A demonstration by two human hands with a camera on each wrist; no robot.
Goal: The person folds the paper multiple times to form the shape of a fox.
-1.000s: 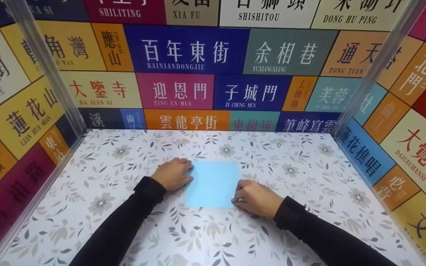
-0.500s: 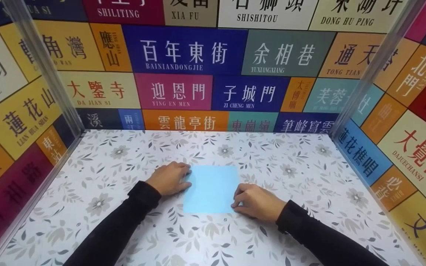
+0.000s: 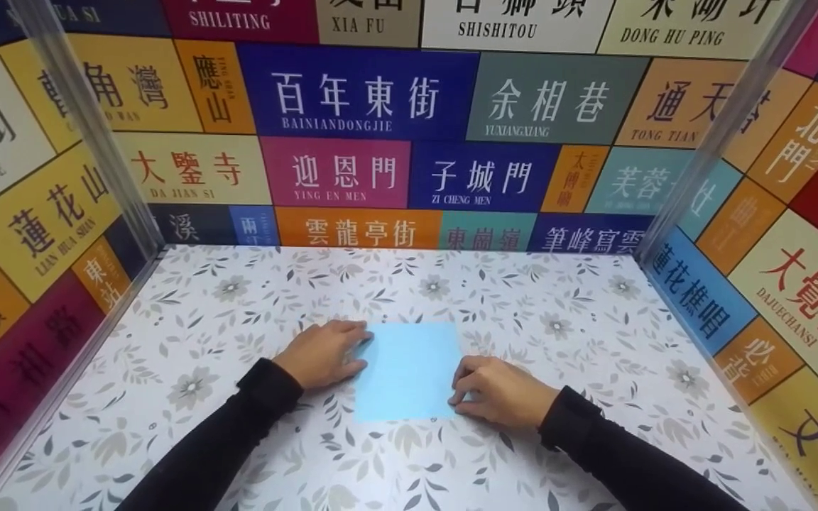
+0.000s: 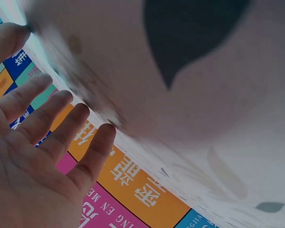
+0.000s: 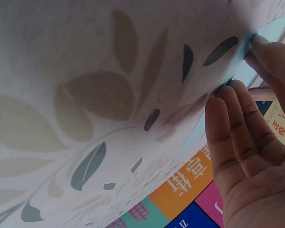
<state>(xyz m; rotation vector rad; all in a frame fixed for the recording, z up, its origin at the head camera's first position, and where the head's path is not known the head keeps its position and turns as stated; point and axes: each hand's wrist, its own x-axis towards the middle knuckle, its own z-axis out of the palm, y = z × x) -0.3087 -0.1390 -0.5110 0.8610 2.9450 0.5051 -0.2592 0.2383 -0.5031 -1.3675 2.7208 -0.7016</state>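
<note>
A square sheet of light blue paper [image 3: 409, 372] lies flat on the table between my two hands. At its left edge rests my left hand [image 3: 324, 353], palm down, the fingertips by the upper left corner and the thumb lower along the edge. In the left wrist view, that hand's fingers [image 4: 97, 154] are nearly straight, their tips on the tabletop. My right hand [image 3: 501, 390] touches the paper's right edge near the lower right corner. Seen from the right wrist, its fingers [image 5: 218, 126] are extended and lightly bent, with the tips down on the paper [image 5: 197, 135] and tabletop.
The white tabletop [image 3: 558, 291] carries a grey and beige leaf and flower print. Panels with colourful lettered signs [image 3: 356, 92] enclose it at the back and both sides. Clear corner strips [image 3: 707, 135] stand where the panels meet.
The blue paper has slid a little toward me, and both hands have moved nearer with it. The left hand has also shifted slightly left, the right slightly right.
</note>
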